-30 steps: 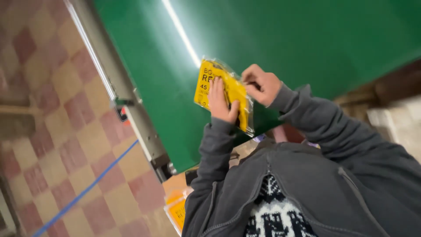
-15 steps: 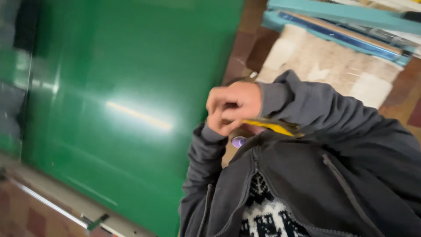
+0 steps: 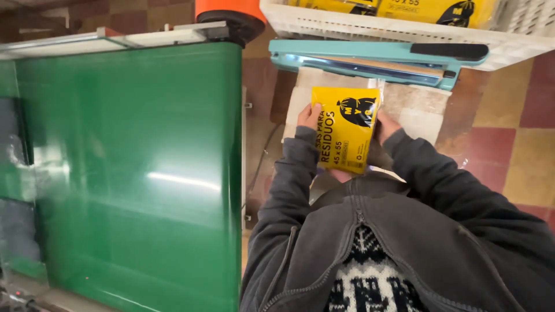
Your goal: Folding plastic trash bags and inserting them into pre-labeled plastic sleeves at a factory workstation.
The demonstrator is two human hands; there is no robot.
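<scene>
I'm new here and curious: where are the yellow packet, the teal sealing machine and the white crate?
yellow packet (image 3: 345, 128), head view, middle of its front face.
teal sealing machine (image 3: 347, 49), head view, its long upper arm.
white crate (image 3: 370, 30), head view, its front wall.

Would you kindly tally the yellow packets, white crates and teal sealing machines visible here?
Yellow packets: 3, one held between the left hand and right hand, two in the crate.
White crates: 1
Teal sealing machines: 1
Total: 5

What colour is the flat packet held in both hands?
Yellow with black print, a flat plastic packet, clearest in the head view.
</scene>
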